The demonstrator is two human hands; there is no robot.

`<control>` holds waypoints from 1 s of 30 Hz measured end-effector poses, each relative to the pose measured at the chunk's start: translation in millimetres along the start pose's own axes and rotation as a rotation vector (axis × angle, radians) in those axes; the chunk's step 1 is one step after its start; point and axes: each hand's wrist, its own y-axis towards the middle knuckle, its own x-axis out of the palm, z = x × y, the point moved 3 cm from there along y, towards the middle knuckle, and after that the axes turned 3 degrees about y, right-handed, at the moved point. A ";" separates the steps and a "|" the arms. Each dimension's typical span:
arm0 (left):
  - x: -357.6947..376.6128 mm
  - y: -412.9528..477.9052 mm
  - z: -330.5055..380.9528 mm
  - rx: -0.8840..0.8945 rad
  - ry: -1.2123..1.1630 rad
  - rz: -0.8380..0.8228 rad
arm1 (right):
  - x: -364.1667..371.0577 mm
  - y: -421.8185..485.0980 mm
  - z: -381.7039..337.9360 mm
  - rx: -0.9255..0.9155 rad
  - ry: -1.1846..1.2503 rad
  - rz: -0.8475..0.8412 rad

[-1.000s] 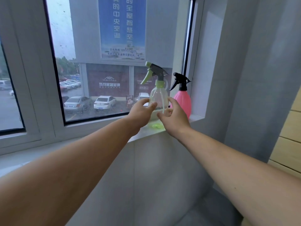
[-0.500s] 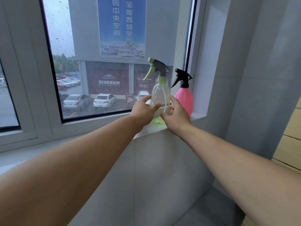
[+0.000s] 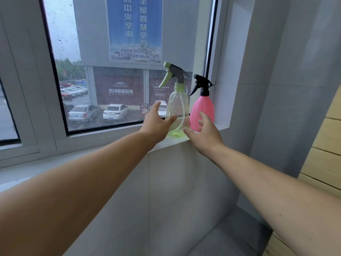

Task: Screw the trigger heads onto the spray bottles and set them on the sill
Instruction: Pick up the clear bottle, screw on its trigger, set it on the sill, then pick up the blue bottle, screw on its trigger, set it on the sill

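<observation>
Head view: the clear bottle [image 3: 177, 109] stands on the sill [image 3: 184, 143] between both spread hands — left hand [image 3: 156, 124], right hand [image 3: 204, 133] — pink bottle [image 3: 202, 109] just beyond the right.

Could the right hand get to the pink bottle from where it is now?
Probably yes: the right hand is open just in front of the pink bottle with nothing between them; the clear bottle stands off to its left.

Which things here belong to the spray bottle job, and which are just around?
Job:
- clear green-tinted plastic spray bottle with green-grey trigger head
- pink plastic spray bottle with black trigger head
- pale window sill
- left hand
- right hand

Around:
- rain-spotted window pane
</observation>
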 end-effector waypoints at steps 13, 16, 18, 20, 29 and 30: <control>84.5 -160.3 -27.0 0.126 -0.026 -0.261 | -79.6 -150.5 129.7 0.290 -0.074 -0.023; 137.2 -189.3 -73.6 -0.113 0.096 -0.567 | -78.9 -191.2 181.6 0.423 -0.091 -0.069; 165.0 -211.3 -107.4 -0.255 0.198 -0.732 | -73.3 -215.6 220.1 0.518 -0.098 -0.098; 186.7 -233.6 -142.0 -0.385 0.256 -0.844 | -62.5 -238.7 256.4 0.607 -0.102 -0.135; 273.3 -318.3 -290.7 -0.667 0.441 -0.982 | 8.5 -325.1 403.4 0.956 -0.107 -0.391; 278.8 -322.1 -300.6 -0.677 0.454 -0.971 | 15.8 -327.7 414.9 0.980 -0.107 -0.392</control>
